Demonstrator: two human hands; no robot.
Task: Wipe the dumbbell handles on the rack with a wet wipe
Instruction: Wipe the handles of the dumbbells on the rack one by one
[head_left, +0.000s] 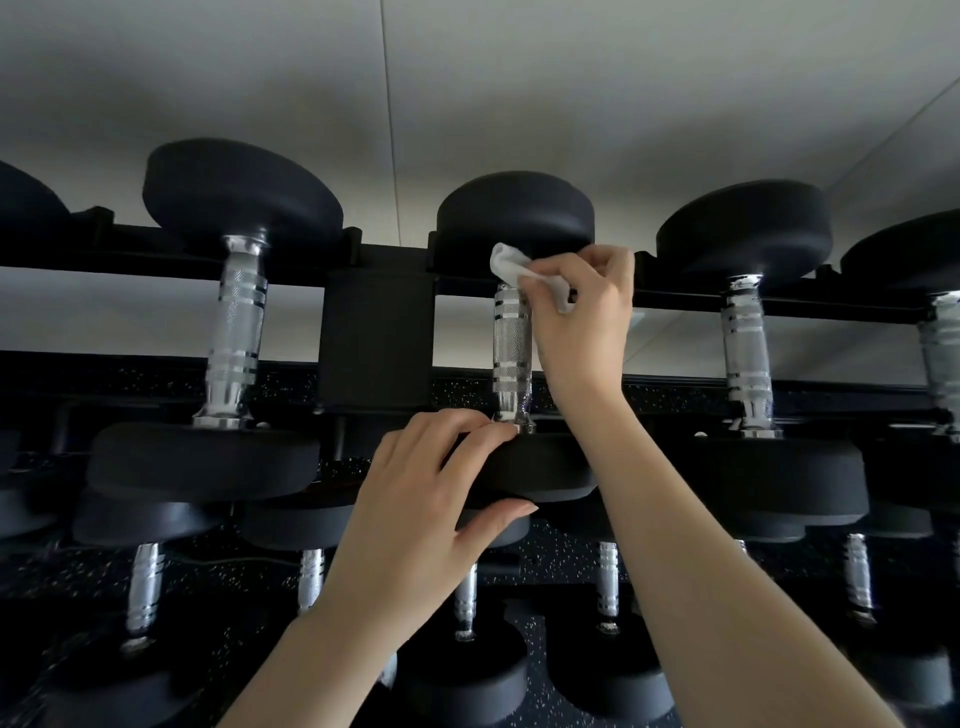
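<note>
Head view: right hand (576, 317) pinches the soft, limp wet wipe (511, 265) on the rigid knurled handle (511, 348), left hand (415, 499) gripping the heavy dumbbell's near head (540, 470).

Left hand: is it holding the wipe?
No, the left hand grips the near black end of the dumbbell, while the right hand holds the white wipe at the top of the handle.

Two bare forearms and hands, no sleeves in view.
The left hand (415, 499) and right hand (582, 322) carry no gloves, rings, watch or wristbands; the fingernails are left a little long, rounded at the tips, and show no coloured polish.
</note>
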